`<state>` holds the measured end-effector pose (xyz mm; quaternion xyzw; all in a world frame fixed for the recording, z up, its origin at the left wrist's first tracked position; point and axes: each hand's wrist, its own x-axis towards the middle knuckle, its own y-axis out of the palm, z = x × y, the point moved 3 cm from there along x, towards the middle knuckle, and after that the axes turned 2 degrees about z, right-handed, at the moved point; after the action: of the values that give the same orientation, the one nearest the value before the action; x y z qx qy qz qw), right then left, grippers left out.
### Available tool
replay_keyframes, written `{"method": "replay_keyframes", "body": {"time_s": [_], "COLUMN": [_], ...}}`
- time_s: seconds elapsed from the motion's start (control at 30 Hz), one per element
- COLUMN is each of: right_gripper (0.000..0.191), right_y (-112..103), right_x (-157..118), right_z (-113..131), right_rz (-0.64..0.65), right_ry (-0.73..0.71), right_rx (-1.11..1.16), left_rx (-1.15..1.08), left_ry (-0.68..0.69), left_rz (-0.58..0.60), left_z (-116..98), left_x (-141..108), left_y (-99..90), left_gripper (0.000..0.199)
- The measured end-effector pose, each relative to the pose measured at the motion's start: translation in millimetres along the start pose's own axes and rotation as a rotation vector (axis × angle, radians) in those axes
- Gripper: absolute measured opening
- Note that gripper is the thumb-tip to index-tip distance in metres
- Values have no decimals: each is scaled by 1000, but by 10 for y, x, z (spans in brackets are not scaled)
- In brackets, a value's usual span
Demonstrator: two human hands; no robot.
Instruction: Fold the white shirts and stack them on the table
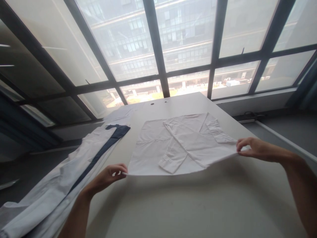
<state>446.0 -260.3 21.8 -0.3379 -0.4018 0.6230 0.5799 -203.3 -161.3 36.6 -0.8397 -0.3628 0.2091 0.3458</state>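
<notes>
1. Two corners of a white garment's (183, 142) near edge are held: one is nipped by thumb and fingertips of the left hand (109, 175), the other likewise by the right hand (259, 150), both pinches narrow, with only thin cloth between them
2. The garment is spread between and beyond the fingers, and its near edge appears to be raised, since a shadow is cast under it on the white table (198, 205)
3. A slight sag is seen in the edge midway between the two sets of fingers; it would best be taken up by an even, gentle outward pull, with both corners brought to one height
4. The sleeves (173, 157), laid over the body just beyond the fingers, could be slid askew by a sharp tug, so smooth movement is called for
5. Well beyond the fingers, a small dark round spot (152, 103) is seen near the table's far end
6. To the left of the left fingers, white clothes (66, 175) are heaped lengthwise, crossed by a dark strip (101, 152)
7. Farthest from the fingers, the room is closed by dark-framed windows (237, 29), flanked by blue-grey curtains (24, 122), with grey floor (289, 129) shown beyond the right fingers
</notes>
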Motion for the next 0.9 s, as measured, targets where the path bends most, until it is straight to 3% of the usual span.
{"method": "replay_keyframes", "body": {"time_s": [0.1,0.27,0.43,0.53,0.67,0.9], "right_gripper": [28,43,43,40,38,35], "right_y": [-44,-102,-124,-95,29,360], "right_x": [69,207,443,650,934,1227], "right_z": [81,58,-37,-141,-299,-497], "right_rz": [115,-84,-265,-304,-324,-350], "right_ry": [-48,-63,-47,-34,-30,91], "right_rx": [144,207,202,205,203,75], "left_rx": [-12,-92,-120,-189,-227,111], "left_ry": [23,23,-118,-154,-171,-264], "left_rz": [-83,-318,-517,-614,-660,-722], "left_z": [-5,-83,-104,56,351,661], "left_x": [13,150,391,595,926,1302], "left_y": [-40,-139,-272,-305,-253,-98], "left_gripper": [29,38,52,56,57,39]}}
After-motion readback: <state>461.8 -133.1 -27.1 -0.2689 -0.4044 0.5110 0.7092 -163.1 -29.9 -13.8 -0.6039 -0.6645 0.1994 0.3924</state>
